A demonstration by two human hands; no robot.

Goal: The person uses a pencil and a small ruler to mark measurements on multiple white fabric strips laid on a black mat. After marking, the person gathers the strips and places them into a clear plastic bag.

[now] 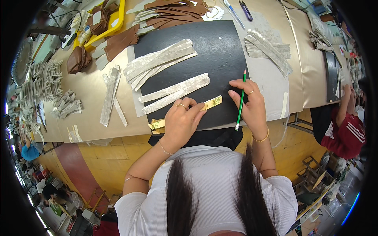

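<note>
My left hand (pixel 182 121) presses down on a gold-coloured metal ruler (pixel 213 103) that lies along the near edge of a black mat (pixel 220 55). My right hand (pixel 252 104) holds a green pencil (pixel 241 100) upright, its tip near the mat's right side. Two long silvery strips (pixel 175 93) lie on the mat just beyond the ruler. Farther back on the mat rests a fanned pile of several similar strips (pixel 159 63).
More silvery strips (pixel 269 49) lie right of the mat and others (pixel 110 94) to its left. Brown leather pieces (pixel 169 13) and a yellow tray (pixel 104 23) sit at the back. A person in a red top (pixel 346 129) sits at the right.
</note>
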